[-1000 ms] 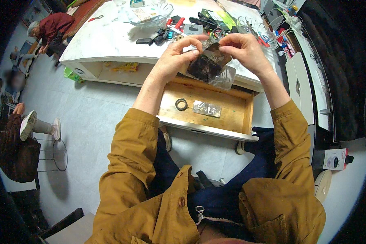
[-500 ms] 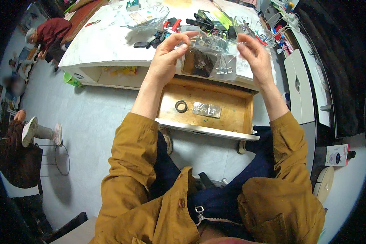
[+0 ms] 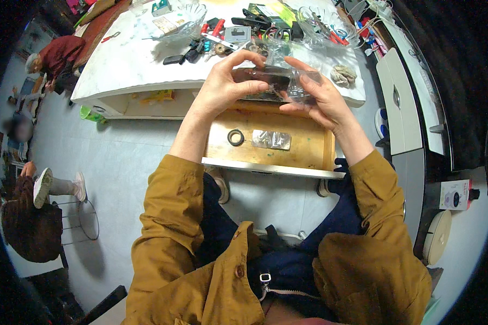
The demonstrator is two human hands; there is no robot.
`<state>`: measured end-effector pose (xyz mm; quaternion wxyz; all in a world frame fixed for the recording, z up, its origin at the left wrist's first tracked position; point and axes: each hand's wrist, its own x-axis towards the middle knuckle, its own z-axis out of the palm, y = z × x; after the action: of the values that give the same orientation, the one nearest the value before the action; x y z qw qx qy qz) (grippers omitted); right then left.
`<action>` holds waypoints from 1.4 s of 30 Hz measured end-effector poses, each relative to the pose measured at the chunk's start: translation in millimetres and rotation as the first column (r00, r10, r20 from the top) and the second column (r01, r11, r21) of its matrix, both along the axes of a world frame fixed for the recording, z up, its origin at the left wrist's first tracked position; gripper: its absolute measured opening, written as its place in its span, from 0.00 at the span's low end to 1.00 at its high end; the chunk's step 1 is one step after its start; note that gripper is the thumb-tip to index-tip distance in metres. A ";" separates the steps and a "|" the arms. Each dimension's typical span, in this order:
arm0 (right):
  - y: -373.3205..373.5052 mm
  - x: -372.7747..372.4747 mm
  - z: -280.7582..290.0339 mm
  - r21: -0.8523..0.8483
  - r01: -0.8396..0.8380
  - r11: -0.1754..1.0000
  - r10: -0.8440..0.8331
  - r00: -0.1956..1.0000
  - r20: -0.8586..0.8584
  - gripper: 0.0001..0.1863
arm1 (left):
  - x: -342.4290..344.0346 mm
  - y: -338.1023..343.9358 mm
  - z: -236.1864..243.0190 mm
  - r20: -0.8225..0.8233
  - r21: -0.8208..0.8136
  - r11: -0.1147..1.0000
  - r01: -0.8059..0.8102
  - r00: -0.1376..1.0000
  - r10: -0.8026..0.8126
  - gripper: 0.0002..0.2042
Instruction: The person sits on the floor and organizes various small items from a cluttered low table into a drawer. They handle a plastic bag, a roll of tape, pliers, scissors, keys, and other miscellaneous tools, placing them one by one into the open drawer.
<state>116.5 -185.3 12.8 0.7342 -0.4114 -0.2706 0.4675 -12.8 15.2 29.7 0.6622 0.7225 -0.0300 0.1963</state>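
My left hand [image 3: 241, 76] grips the left end of a clear plastic bag [image 3: 303, 84] with dark contents [image 3: 276, 83], its thumb across the front. My right hand [image 3: 312, 95] holds the bag's right end, fingers around it. What is inside is too hard to make out. The bag is held above an open wooden drawer [image 3: 309, 154], where a black ring [image 3: 235, 137] lies beside a small clear packet [image 3: 270, 140]. Behind my hands the white table [image 3: 116, 65] carries tools, cables, bags and a crumpled pale cloth [image 3: 342, 75] at the right.
A person in dark red [image 3: 59, 54] bends at the far left. Another person [image 3: 32, 222] sits lower left by a wire stool [image 3: 81, 227]. A pale cabinet [image 3: 398, 108] stands right, a small box [image 3: 453, 195] below it, and a green bin [image 3: 92, 112] by the table's left end.
The bag has turned from hanging open to lying sideways between my hands. My right hand has moved left and down, closing around it. The crumpled cloth is now exposed on the table.
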 end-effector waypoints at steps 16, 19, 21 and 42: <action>-1.7 -0.6 -1.6 -0.047 0.068 0.997 -0.065 0.997 0.045 0.27 | 7.4 7.9 -12.1 -0.179 0.029 0.997 -0.078 0.980 0.082 0.08; -0.9 15.5 -6.6 -0.087 0.217 0.972 -0.149 0.864 0.481 0.27 | 8.5 4.6 -12.3 -0.128 0.013 1.000 -0.011 0.992 0.012 0.08; 0.4 16.2 -10.1 -0.031 0.288 0.957 -0.244 0.858 0.453 0.22 | 10.0 2.1 -12.8 -0.110 0.035 0.999 0.039 0.993 -0.035 0.09; -5.9 25.1 -7.4 0.064 0.469 0.881 -0.470 0.852 0.230 0.15 | 10.2 -17.2 -8.1 -0.100 -0.150 0.983 -0.104 0.991 0.089 0.27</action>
<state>141.6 -191.2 5.4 0.7893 -0.5158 -0.2496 0.2206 -2.6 -2.1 21.6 0.7068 0.6777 0.0514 0.1961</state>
